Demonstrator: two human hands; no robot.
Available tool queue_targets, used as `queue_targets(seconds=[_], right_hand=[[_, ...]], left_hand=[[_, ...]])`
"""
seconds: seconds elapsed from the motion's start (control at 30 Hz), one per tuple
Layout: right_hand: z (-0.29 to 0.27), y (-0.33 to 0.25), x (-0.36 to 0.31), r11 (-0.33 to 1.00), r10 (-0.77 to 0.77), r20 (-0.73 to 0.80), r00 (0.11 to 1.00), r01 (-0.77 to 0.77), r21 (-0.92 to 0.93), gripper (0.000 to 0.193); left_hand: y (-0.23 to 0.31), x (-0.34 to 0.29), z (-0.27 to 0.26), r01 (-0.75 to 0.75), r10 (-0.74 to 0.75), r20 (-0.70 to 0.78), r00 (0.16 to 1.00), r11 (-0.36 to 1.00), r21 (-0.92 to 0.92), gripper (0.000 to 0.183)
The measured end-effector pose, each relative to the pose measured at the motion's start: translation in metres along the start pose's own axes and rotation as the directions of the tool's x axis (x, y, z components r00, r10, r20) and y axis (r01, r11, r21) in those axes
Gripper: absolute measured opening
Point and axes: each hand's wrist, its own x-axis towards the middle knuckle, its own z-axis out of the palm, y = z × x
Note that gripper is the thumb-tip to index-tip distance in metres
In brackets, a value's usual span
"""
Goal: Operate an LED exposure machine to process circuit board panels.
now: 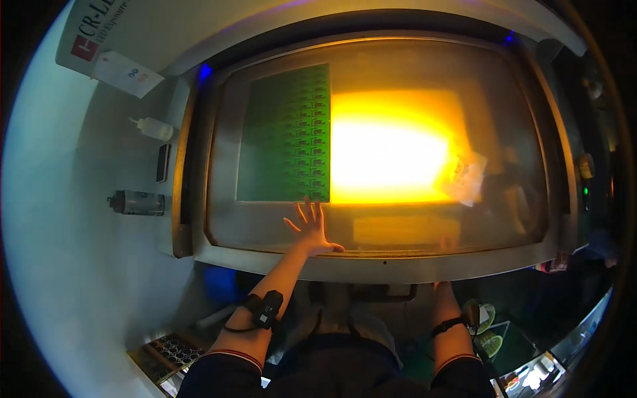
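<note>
My left hand is spread flat, fingers apart, over the glass top of a lit machine. Its fingertips reach the lower edge of a green circuit board panel, near that panel's right corner. Rows of small printed patterns run down the panel's right side. My right forearm rises to the machine's front edge. Beyond the wrist, my right hand is mostly hidden at that edge, so its fingers do not show. Bright yellow-white light glows through the glass beside the panel.
A crumpled clear-looking sheet lies at the light's right side. On the left ledge are a white squeeze bottle, a phone and a dark-capped bottle. A white tag hangs from the raised cover. Green baskets stand at lower right.
</note>
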Motion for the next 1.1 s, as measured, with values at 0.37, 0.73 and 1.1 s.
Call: queue_targets(seconds=[0.37,0.73,1.1], right_hand=[[0.038,0.06,-0.053,0.98,-0.198,-0.079,0.977,0.197,-0.015,0.044],[-0.022,0.098,-0.259,0.284,0.452,0.565,0.691,-0.711,0.643,0.046],[-0.081,0.203,-0.438,0.349,0.68,0.02,0.733,-0.348,0.87,0.029]], left_hand=[[0.017,0.004,0.005,-0.021,0.018,-0.051,0.999,0.998,-0.056,0.159],[0.002,0.004,0.006,-0.017,0.015,-0.088,0.996,0.999,-0.029,0.162],[0.016,-0.001,0.001,-0.027,0.017,-0.102,0.995,0.995,-0.1,0.157]])
